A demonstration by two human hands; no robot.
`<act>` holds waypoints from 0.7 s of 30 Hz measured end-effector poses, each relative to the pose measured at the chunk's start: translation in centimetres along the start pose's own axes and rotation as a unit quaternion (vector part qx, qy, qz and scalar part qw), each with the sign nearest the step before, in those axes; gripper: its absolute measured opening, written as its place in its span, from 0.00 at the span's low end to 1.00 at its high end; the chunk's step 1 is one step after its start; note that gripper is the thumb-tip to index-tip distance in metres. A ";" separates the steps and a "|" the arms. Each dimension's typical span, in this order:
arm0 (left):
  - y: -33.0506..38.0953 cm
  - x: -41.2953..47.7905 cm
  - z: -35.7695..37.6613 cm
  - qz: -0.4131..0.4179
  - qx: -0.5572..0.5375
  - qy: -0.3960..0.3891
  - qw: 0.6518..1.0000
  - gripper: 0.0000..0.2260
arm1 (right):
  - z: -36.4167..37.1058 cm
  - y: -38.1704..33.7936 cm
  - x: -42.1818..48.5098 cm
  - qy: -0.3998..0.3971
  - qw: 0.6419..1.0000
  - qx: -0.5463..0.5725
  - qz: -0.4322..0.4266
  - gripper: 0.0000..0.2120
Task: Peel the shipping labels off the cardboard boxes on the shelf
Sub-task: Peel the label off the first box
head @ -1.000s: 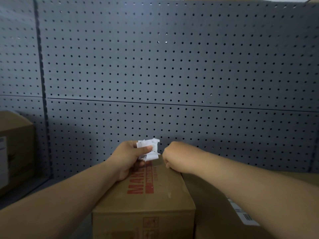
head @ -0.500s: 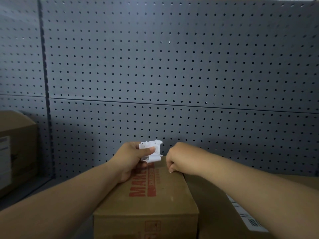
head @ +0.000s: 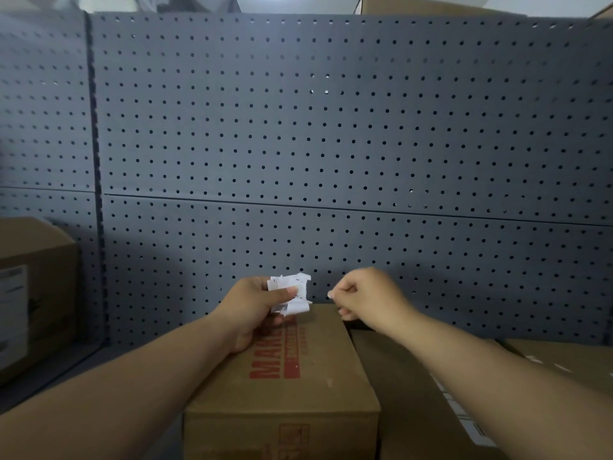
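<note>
This looked like a stockroom or the storage bay of a shop. Grey perforated pegboard panels (head: 331,127) formed the far wall, joined at the left by a notched upright (head: 97,161) such as shop racking has. A grey shelf (head: 63,363) carried plain brown cardboard: a red-printed box (head: 308,390) near the middle, a second box (head: 43,260) at the left bearing a white shipping label (head: 12,293), and a third box (head: 408,393) at the right. More cardboard (head: 431,4) showed above the panels.
</note>
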State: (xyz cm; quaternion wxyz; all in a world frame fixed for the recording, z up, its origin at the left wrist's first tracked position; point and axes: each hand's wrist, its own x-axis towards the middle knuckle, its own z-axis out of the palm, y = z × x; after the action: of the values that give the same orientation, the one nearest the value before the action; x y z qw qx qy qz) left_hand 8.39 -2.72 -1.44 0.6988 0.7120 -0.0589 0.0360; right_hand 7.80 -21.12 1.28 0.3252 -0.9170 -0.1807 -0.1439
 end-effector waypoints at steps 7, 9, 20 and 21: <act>0.3 -0.3 0.3 0.010 0.027 -0.053 0.998 0.11 | 0.7 -1.4 -0.5 -0.027 0.990 0.138 0.008 0.07; 0.5 -0.5 0.4 0.006 0.027 -0.064 0.998 0.13 | 1.1 -1.6 -0.4 -0.020 0.993 0.117 0.010 0.08; -0.1 0.0 -0.2 0.053 0.007 -0.087 0.995 0.15 | 2.2 -2.6 0.4 -0.066 0.941 0.302 0.137 0.09; -0.2 0.1 -0.3 0.051 -0.002 -0.086 0.995 0.14 | 2.2 -2.6 0.4 -0.072 0.935 0.320 0.138 0.08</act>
State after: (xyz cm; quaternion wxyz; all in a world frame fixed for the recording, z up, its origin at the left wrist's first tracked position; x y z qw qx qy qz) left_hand 8.49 -2.40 -1.62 0.6898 0.7072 -0.1549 0.0104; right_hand 7.38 -17.75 1.23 0.6041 -0.7883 -0.1119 0.0346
